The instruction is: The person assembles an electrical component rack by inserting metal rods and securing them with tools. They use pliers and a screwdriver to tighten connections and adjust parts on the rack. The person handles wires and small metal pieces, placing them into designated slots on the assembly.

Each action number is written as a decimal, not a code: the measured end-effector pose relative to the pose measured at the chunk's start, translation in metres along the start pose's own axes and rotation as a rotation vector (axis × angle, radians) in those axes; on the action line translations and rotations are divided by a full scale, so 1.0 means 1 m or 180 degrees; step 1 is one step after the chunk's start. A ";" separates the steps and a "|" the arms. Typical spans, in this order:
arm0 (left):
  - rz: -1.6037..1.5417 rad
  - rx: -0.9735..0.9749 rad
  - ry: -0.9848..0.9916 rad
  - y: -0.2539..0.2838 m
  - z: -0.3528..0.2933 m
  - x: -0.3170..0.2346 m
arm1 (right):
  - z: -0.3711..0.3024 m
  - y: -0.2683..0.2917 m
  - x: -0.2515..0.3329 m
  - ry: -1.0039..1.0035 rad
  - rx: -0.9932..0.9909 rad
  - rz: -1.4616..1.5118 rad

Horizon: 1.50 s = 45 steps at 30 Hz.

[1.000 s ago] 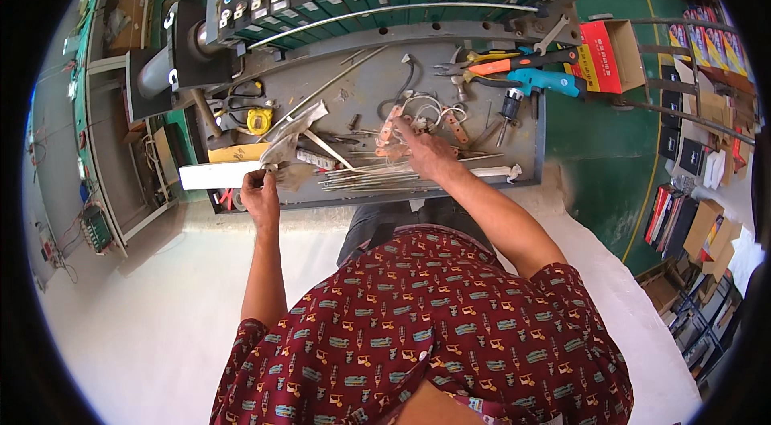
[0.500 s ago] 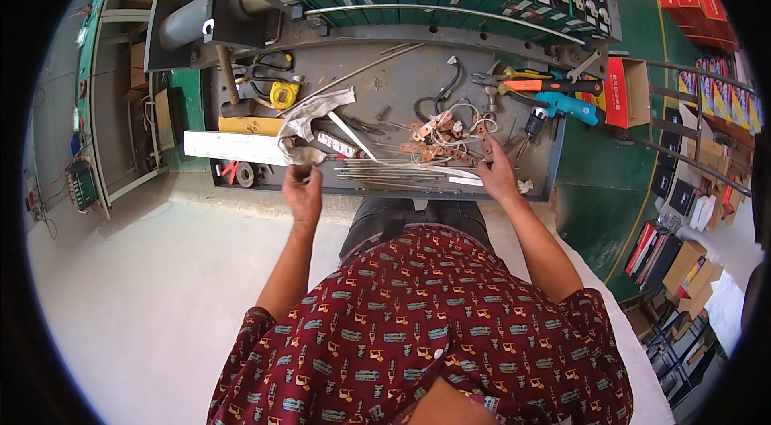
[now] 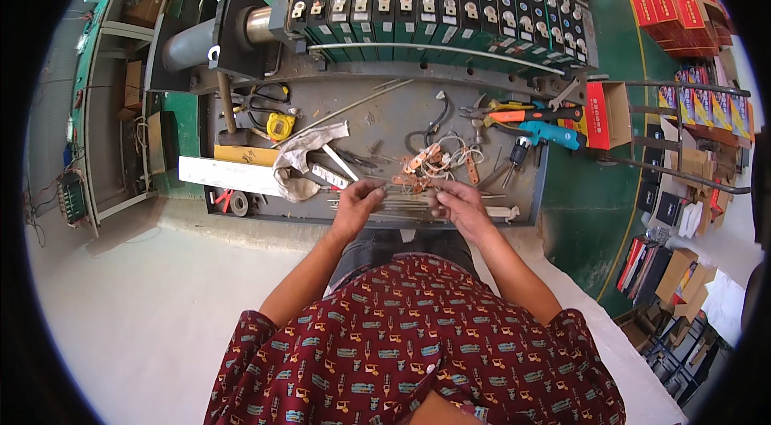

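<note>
My left hand is above the front part of the grey metal tray, its fingers pinched together. Across from it, my right hand has its thumb and fingertips closed too, pointing toward the left. Whatever they hold is too thin or hidden to name. Just beyond the fingertips lies a tangle of copper connector strips and pale wire. Several thin metal rods lie under and between the hands. A crumpled grey-white cloth rests left of my left hand.
Behind the tray stands a row of battery cells. A tape measure and hammer lie left; pliers, a blue power drill and a wrench lie right. An open red box sits beyond the right edge.
My left hand has left the cloth and moved right. My right hand has come away from the copper strips and moved left, so both hands are now close together over the rods.
</note>
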State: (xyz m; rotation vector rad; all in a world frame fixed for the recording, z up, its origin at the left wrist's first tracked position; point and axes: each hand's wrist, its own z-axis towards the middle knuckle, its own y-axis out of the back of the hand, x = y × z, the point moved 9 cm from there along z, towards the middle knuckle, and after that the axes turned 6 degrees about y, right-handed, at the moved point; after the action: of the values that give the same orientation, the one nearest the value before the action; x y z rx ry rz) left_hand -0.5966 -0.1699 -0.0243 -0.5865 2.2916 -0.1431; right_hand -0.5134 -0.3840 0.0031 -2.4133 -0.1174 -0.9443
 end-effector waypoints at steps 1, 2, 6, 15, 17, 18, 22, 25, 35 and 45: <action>-0.0082 0.0128 -0.0015 -0.011 0.002 -0.004 | 0.005 -0.007 0.002 0.0062 0.0012 -0.0163; -0.0167 0.0254 -0.0030 -0.021 0.003 -0.009 | 0.008 -0.014 0.004 0.0121 0.0027 -0.0328; -0.0252 0.0475 0.0042 -0.049 0.005 -0.022 | 0.017 -0.037 0.015 0.0452 0.0187 -0.0550; -0.0399 0.0523 0.0089 -0.052 0.000 -0.020 | 0.020 -0.042 0.015 0.0565 0.0209 -0.0681; -0.0400 0.0549 0.0105 -0.053 0.000 -0.019 | 0.020 -0.041 0.014 0.0520 0.0170 -0.0718; -0.0386 0.0555 0.0110 -0.052 0.000 -0.019 | 0.020 -0.041 0.014 0.0499 0.0148 -0.0745; -0.0403 0.0553 0.0123 -0.053 -0.003 -0.019 | 0.018 -0.040 0.015 0.0427 0.0113 -0.0827; -0.0433 0.0548 0.0153 -0.053 -0.001 -0.018 | 0.019 -0.038 0.012 0.0343 0.0069 -0.0687; -0.0375 0.0560 0.0257 -0.047 0.000 -0.020 | 0.022 -0.045 0.010 0.0200 0.0100 -0.0562; 0.0238 0.1085 0.0331 -0.067 0.016 0.002 | 0.012 -0.027 0.016 0.0942 -0.0062 -0.1885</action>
State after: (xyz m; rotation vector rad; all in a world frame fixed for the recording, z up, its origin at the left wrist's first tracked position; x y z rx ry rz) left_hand -0.5619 -0.2291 -0.0187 -0.3229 2.3138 -0.5266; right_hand -0.5012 -0.3571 0.0188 -2.2562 -0.7435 -1.5514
